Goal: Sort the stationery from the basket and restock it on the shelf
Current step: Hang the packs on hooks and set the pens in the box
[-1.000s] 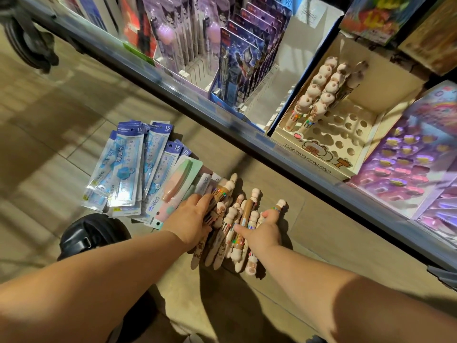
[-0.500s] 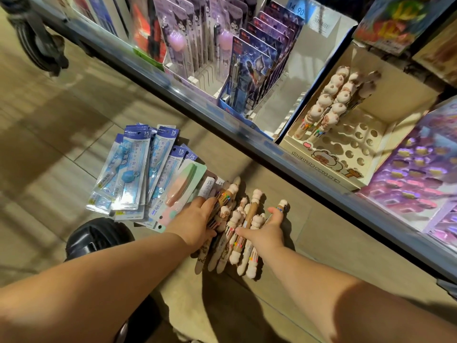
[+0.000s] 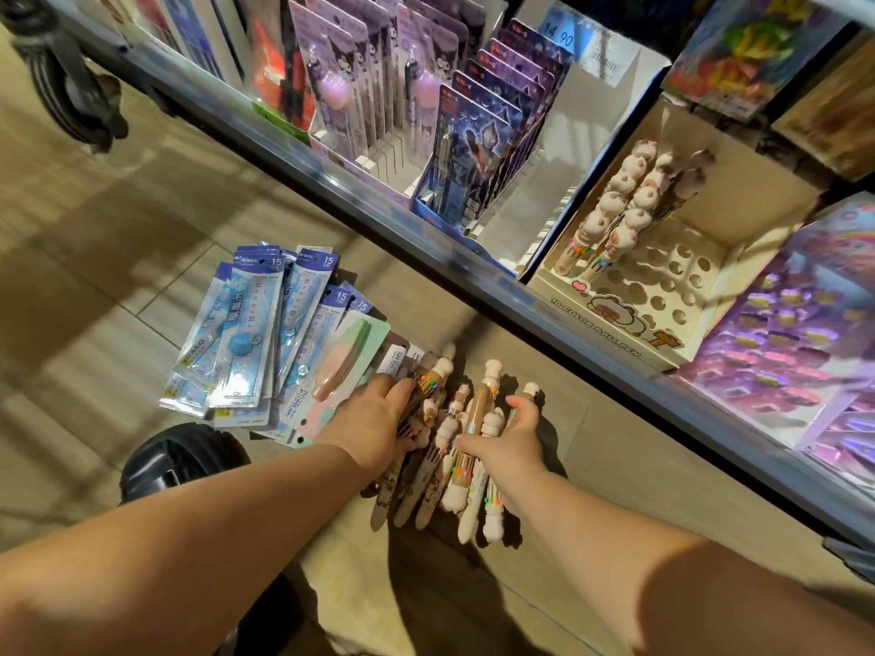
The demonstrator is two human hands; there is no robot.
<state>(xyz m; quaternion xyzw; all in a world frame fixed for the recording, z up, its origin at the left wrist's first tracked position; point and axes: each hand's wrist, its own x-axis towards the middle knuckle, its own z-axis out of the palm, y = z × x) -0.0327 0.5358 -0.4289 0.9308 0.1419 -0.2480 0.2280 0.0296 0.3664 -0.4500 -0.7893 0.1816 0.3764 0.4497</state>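
A loose pile of character pens (image 3: 447, 426) lies on the tiled floor (image 3: 142, 229), each pen tipped with a pale plush-looking topper and ringed with small coloured buttons. Both hands are on it. The left hand (image 3: 379, 419) covers the pile's left edge, back upward, with its fingers bent down over the nearest pens. The right hand (image 3: 513, 435) cups the pile's right edge. Its thumb reaches in across the barrels and its fingers curve round the outermost pens, so the pile sits pressed between the two hands.

Just left of the pile, touching the left hand's knuckle side, lies a pastel pink-and-green carded pack (image 3: 338, 371). Further left of the pile is a fanned heap of blue ruler packs (image 3: 246, 333) marked 15. Below and left of the pile, beside the left forearm, sits a black rounded object (image 3: 175, 459) that I cannot identify.

Above and right of the pile runs the shelf (image 3: 426, 239). On it, up and to the right of the pile, stands a cream display box (image 3: 606, 329) printed "10 COLOR BALL PEN". A small cluster of matching pens (image 3: 629, 201) stands in its back-left holes, and the nearer holes are open. Straight above the pile are blue carded packs (image 3: 468, 149) and purple carded pens (image 3: 341, 87). Far right of the pile lie purple sticker sheets (image 3: 795, 362).
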